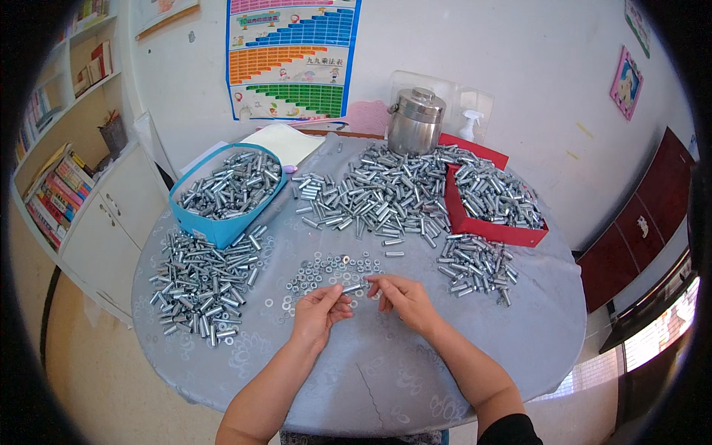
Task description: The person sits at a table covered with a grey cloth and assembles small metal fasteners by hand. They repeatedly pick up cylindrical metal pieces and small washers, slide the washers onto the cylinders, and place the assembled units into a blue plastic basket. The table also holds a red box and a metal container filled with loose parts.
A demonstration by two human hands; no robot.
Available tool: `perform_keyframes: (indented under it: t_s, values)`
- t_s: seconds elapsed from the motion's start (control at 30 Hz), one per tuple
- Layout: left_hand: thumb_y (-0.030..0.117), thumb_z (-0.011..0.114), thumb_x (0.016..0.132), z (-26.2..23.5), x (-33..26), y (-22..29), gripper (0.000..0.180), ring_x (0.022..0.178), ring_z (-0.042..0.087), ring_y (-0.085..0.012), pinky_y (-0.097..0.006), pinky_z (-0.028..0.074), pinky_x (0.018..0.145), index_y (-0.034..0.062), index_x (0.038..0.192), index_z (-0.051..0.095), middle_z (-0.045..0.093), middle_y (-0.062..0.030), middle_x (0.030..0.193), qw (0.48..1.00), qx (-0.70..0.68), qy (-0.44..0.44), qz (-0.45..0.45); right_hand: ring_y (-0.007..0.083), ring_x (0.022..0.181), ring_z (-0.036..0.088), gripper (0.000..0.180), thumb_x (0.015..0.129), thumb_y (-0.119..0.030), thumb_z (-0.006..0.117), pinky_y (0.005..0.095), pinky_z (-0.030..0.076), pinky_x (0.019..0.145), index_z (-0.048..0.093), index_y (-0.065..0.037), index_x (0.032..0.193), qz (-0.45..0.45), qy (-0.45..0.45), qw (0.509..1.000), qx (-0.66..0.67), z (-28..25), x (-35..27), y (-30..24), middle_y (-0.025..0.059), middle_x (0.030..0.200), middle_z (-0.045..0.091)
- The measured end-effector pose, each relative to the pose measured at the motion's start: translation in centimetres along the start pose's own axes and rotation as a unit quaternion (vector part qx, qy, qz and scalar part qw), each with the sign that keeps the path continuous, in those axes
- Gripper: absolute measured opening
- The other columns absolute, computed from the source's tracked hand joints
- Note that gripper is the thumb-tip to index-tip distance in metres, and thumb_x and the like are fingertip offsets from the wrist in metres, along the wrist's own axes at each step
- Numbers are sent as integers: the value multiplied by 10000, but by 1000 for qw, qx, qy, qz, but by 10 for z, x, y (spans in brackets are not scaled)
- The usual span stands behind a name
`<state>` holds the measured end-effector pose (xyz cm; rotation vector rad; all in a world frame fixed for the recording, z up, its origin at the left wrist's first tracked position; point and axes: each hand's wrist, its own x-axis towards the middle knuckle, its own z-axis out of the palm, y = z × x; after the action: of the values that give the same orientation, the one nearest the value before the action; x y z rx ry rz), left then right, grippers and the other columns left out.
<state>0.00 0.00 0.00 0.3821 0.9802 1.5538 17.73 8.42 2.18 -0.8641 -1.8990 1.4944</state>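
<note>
Near the middle of the table, my left hand (317, 311) pinches a silver expansion bolt (351, 288) between thumb and fingers; it lies roughly sideways and points to the right. The curled fingers of my right hand (408, 301) close around its right end. Whether a small nut or washer sits between those right fingertips is too small to tell. Just beyond both hands, loose nuts and washers (302, 279) are scattered on the grey tablecloth (348, 386).
At left stands a blue box (222, 236) full of metal bolts, with a bolt pile (200, 285) before it. A large heap (386, 185) spreads at the back, by a steel pot (417, 122). On the right are a red box (489, 231) of bolts and a smaller pile (478, 265).
</note>
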Motion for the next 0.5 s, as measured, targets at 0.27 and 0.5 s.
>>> perform_keyframes:
  t_s: [0.27,0.5]
  values:
    - [150,609,862,-2,-1,5,161,608,612,-147,-278,553,571,-7,899,607,635,-116,778,1000,1,9,9,90,640,542,354,953,-304,429,229,449,579,596,-19,1078,22,-44,999,15,2,3,3,28,812,605]
    - [163,610,862,1,-3,5,170,608,600,-123,-247,545,567,0,910,605,641,-100,785,1000,10,11,8,82,651,526,371,953,-320,426,222,440,581,613,-14,1050,11,-21,999,28,3,1,0,27,811,597]
